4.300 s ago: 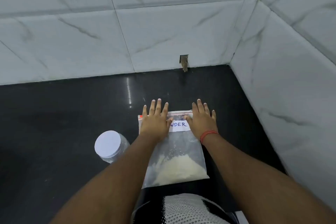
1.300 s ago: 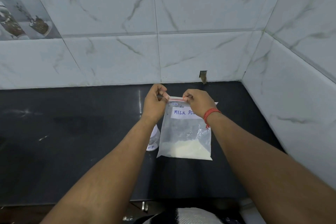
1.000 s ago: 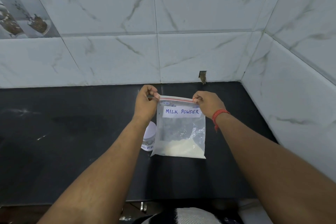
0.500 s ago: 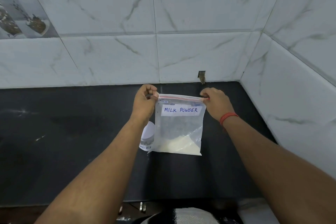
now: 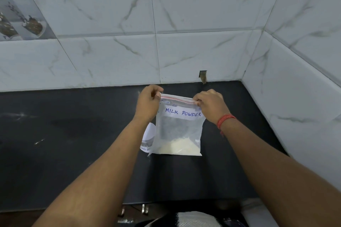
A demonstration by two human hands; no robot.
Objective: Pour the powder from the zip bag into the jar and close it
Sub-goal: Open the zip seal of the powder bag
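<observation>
Left hand (image 5: 147, 105) pinched on the top-left corner of the zip bag (image 5: 178, 129), fingers curled tight on the red seal strip (image 5: 177, 99). My right hand (image 5: 210, 106) pinches the top-right corner of the same strip, thumb and fingertips closed on it. Red thread band (image 5: 225, 119) on the right wrist.

Zip bag hangs upright between both hands, held up over the bench (image 5: 55, 143), right of centre and toward the back edge. White label (image 5: 181, 113) across the upper front, handwritten "MILK POWDER" in blue. Small printed "open" mark just under the strip near the left corner. Can't tell if the seal is parted or shut along its length. Pale cream powder (image 5: 177, 147) sits settled in the bottom of the bag, upper part clear and mostly empty.

Jar (image 5: 148, 137) stands on the bench just behind and left of the bag, mostly hidden by the bag and my left wrist. Only a white lid edge, a bit of clear wall and part of a label show. Lid looks on.

Bench is black and glossy, running to the back-right corner where two walls of marble tiles (image 5: 203, 53) meet. Small dark notch (image 5: 203, 76) in the back tile at the bench's back edge, behind the right hand.
</observation>
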